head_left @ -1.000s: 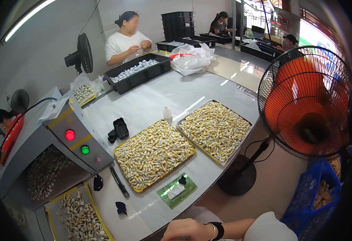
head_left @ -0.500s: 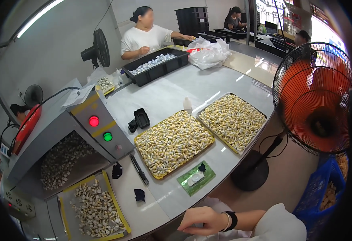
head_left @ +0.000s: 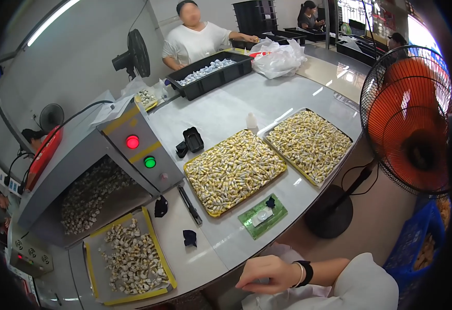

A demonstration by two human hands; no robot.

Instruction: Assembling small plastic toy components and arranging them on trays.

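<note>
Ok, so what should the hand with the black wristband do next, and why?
Perhaps ease the right hand forward toward the green packet: the hand is just off the near edge of the table, nothing shows in it, and the packet looks nearest to it.

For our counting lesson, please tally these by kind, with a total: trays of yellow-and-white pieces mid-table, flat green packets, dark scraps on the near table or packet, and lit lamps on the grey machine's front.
Trays: 2
Flat green packets: 1
Dark scraps: 3
Lit lamps: 2
Total: 8
</note>
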